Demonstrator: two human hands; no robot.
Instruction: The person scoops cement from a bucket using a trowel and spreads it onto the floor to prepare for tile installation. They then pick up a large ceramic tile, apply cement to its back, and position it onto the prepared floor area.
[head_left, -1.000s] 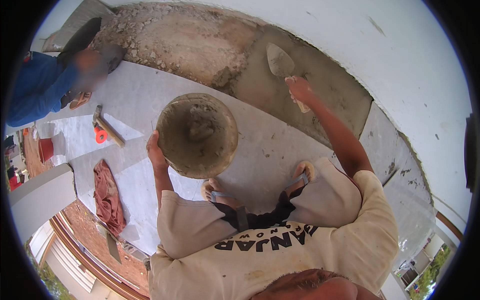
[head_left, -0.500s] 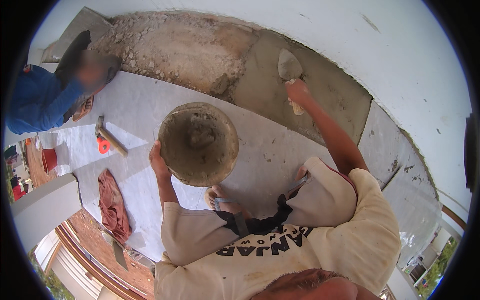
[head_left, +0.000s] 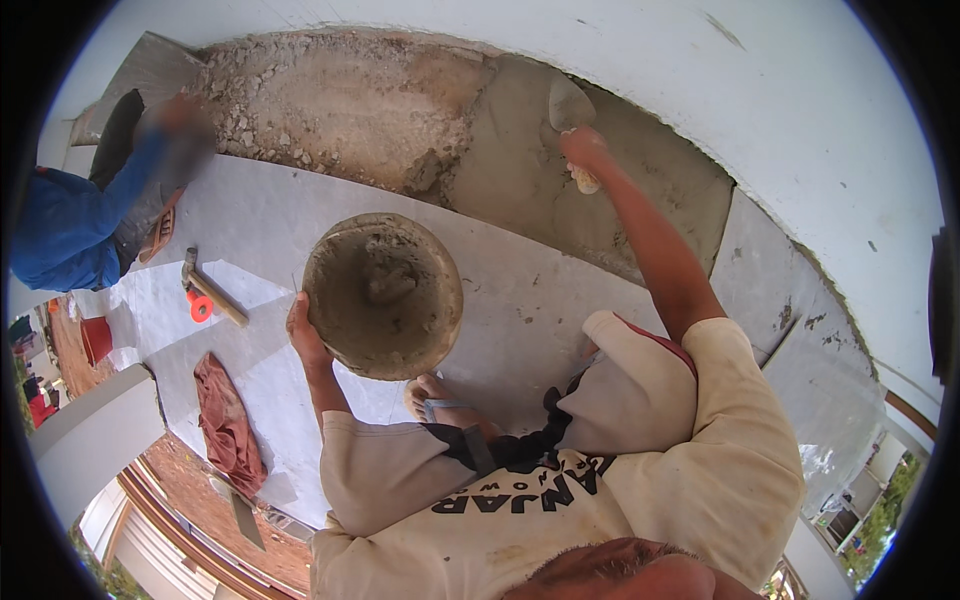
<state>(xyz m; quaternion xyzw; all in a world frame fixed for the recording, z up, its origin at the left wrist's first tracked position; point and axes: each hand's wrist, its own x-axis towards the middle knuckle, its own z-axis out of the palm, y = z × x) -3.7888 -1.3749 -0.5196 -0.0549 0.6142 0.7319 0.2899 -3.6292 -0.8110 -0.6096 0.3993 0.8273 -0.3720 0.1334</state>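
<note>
My left hand (head_left: 306,328) grips the rim of a round mortar bowl (head_left: 447,330), which is tilted so its inside shows. Wet grey mortar (head_left: 385,280) coats the bowl and lies in a lump at its bottom. With my arm stretched out, my right hand (head_left: 585,152) is closed around the handle of a pointed trowel (head_left: 570,103). The trowel's blade is over the far edge of a smoothed mortar bed (head_left: 520,150), beside the white wall. Whether the blade touches the mortar I cannot tell.
Rubble and bare ground (head_left: 340,110) lie left of the mortar bed. Large grey tiles (head_left: 510,290) cover the floor. A hammer (head_left: 215,287), an orange-red disc-shaped thing (head_left: 201,307) and a reddish cloth (head_left: 226,420) lie at left. A co-worker in blue (head_left: 75,225) crouches at the far left.
My right hand and the trowel have moved slightly up and left, toward the wall. The view has shifted a little. The co-worker's arm now reaches farther toward the rubble.
</note>
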